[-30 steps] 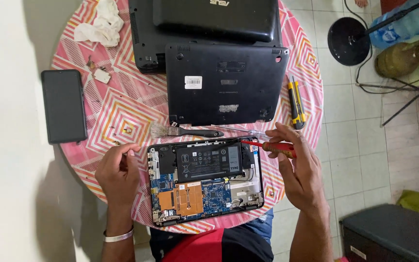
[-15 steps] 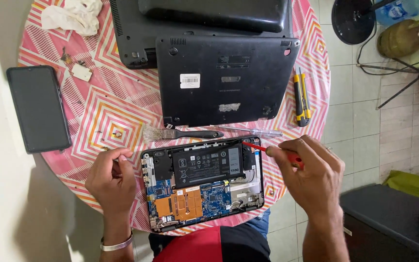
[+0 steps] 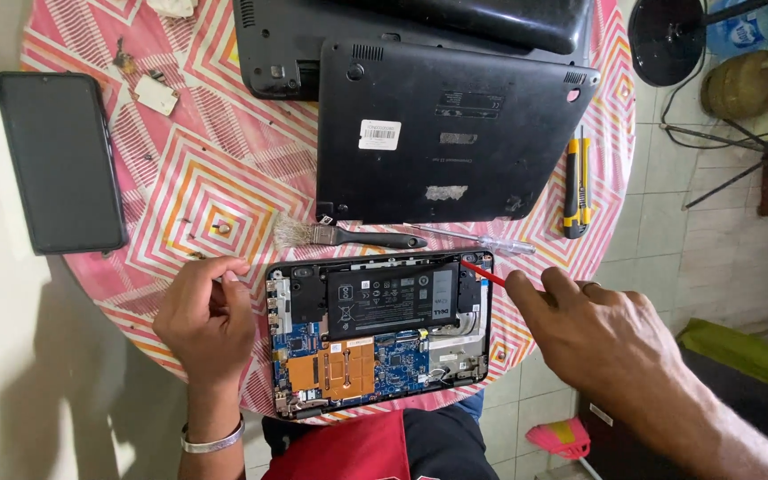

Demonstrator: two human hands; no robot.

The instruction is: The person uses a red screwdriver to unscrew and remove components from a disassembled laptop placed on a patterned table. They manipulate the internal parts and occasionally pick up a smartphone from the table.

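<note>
Bare forearms; silver bangle (image 3: 212, 440) on left wrist; red shirt (image 3: 348, 455).

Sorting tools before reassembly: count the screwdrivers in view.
2: a red-handled screwdriver in the right hand, tip at the open laptop's top right corner; a clear-handled screwdriver lying just above it. Others may be hidden.

A dark phone (image 3: 60, 160), a brush (image 3: 340, 236) and a yellow utility knife (image 3: 576, 182) lie on the pink tablecloth (image 3: 197, 169).
</note>
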